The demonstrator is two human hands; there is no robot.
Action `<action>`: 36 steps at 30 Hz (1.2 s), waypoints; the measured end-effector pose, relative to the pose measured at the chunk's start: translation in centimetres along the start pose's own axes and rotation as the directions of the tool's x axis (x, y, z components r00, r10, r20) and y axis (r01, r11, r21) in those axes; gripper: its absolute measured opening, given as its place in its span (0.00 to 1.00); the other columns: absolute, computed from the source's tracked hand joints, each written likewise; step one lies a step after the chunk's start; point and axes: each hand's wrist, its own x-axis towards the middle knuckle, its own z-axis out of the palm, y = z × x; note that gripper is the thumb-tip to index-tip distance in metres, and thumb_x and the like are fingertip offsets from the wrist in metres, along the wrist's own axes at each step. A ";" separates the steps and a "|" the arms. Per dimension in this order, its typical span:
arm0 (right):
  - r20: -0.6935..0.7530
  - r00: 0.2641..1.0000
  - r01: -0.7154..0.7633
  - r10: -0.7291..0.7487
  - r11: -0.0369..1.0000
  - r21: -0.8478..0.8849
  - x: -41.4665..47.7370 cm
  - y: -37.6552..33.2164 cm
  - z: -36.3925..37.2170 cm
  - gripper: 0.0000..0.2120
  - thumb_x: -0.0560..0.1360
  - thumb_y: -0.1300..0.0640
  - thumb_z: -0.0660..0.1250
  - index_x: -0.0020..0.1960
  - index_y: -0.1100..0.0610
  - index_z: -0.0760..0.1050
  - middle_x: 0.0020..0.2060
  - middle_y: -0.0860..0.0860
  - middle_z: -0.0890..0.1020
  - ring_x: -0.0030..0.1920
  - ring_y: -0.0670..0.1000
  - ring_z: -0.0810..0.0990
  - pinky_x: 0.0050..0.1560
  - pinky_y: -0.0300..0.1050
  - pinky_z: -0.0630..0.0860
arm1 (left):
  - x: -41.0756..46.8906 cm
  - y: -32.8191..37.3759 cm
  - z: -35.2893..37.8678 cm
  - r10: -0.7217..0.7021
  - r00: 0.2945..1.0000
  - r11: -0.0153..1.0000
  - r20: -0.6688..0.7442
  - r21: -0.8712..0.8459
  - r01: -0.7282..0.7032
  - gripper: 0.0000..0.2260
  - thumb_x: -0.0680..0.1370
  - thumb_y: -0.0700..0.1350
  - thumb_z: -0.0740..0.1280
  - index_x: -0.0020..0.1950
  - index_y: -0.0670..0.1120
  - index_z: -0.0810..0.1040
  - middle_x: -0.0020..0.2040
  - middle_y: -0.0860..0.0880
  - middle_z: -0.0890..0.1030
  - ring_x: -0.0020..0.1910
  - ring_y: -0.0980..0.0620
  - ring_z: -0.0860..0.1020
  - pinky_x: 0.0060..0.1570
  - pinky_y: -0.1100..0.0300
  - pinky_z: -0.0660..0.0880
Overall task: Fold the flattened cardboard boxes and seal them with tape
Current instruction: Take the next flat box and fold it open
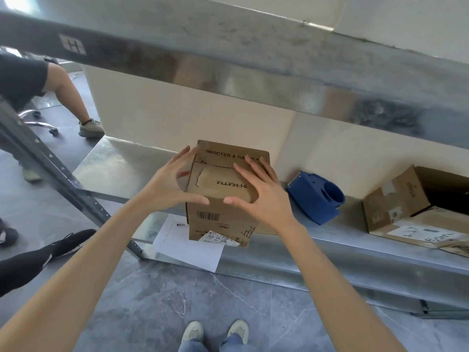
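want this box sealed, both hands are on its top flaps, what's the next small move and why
Probably keep the left hand holding shut the brown cardboard box and reach the right hand for the blue plastic tape dispenser lying just right of it: the top flaps look closed but untaped.

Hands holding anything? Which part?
Both steady the cardboard box by its top: left hand spans the top left edge, right hand lies on the closed flaps, thumbs on the near edge. Fingers spread, not curled.

A cardboard box point(218, 221) stands on a metal shelf point(114, 168), its top flaps folded down. The left hand point(171, 180) spans the left side, the right hand point(260, 193) the right. A blue tape dispenser point(314, 199) lies just right of it.
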 end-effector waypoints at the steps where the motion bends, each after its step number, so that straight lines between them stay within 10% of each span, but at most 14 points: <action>1: -0.003 1.000 0.006 -0.006 1.000 -0.009 -0.1 0.2 -0.1 0.42 0.65 0.21 0.56 0.76 0.36 0.62 0.78 0.37 0.58 0.79 0.44 0.48 0.70 0.52 0.68 | -0.2 -0.3 -0.4 -0.044 0.999 0.987 0.000 -0.157 0.044 0.47 0.61 0.58 0.80 0.77 0.65 0.62 0.75 0.66 0.62 0.65 0.69 0.71 0.60 0.61 0.76; 4: -0.002 1.000 0.008 -0.008 1.000 0.023 0.0 1.2 -0.7 0.41 0.65 0.21 0.61 0.75 0.34 0.62 0.77 0.34 0.57 0.79 0.41 0.48 0.68 0.50 0.68 | -0.5 -2.3 -1.1 -0.126 0.991 0.919 -0.051 -0.381 0.097 0.28 0.72 0.55 0.73 0.71 0.56 0.72 0.69 0.61 0.74 0.63 0.59 0.78 0.51 0.57 0.81; 7: -0.009 1.000 0.017 -0.017 0.999 0.044 -0.1 2.0 -1.2 0.39 0.66 0.23 0.63 0.75 0.33 0.62 0.76 0.31 0.57 0.78 0.38 0.49 0.65 0.47 0.67 | -0.5 -5.0 -0.7 -0.174 0.981 0.955 -0.080 -0.255 0.148 0.18 0.77 0.44 0.72 0.65 0.55 0.76 0.65 0.57 0.78 0.64 0.55 0.78 0.57 0.54 0.80; 13: -0.015 0.998 0.058 -0.057 0.995 0.084 -0.3 2.8 -1.6 0.38 0.66 0.23 0.64 0.73 0.30 0.61 0.75 0.30 0.58 0.78 0.38 0.50 0.67 0.47 0.62 | -1.8 -8.5 2.6 -0.123 0.992 0.950 0.008 0.289 0.115 0.30 0.74 0.36 0.72 0.75 0.50 0.70 0.68 0.51 0.75 0.64 0.51 0.76 0.63 0.49 0.76; 21: 0.049 0.996 0.062 -0.069 0.990 0.126 -0.2 3.8 -2.9 0.39 0.66 0.28 0.69 0.74 0.36 0.65 0.76 0.35 0.61 0.78 0.41 0.52 0.73 0.44 0.57 | -1.3 -8.8 6.2 -0.189 0.980 0.978 -0.065 0.076 0.193 0.21 0.75 0.38 0.74 0.67 0.43 0.75 0.55 0.47 0.82 0.50 0.48 0.82 0.54 0.57 0.78; 28: 0.142 0.987 0.050 -0.073 0.985 0.164 0.8 5.2 -4.5 0.39 0.67 0.28 0.68 0.75 0.35 0.63 0.77 0.34 0.59 0.78 0.39 0.50 0.78 0.53 0.53 | -2.8 -10.3 8.5 -0.036 0.996 0.913 -0.085 0.401 0.067 0.38 0.72 0.56 0.75 0.78 0.56 0.62 0.71 0.55 0.72 0.66 0.51 0.73 0.48 0.58 0.75; 36: 0.161 0.983 0.060 -0.093 0.978 0.199 1.4 6.2 -5.0 0.38 0.67 0.29 0.68 0.75 0.35 0.63 0.77 0.34 0.59 0.78 0.38 0.50 0.77 0.49 0.51 | -3.4 -10.5 11.0 0.066 0.969 0.921 -0.240 0.388 0.033 0.41 0.69 0.63 0.75 0.78 0.53 0.63 0.72 0.54 0.72 0.67 0.49 0.73 0.53 0.53 0.77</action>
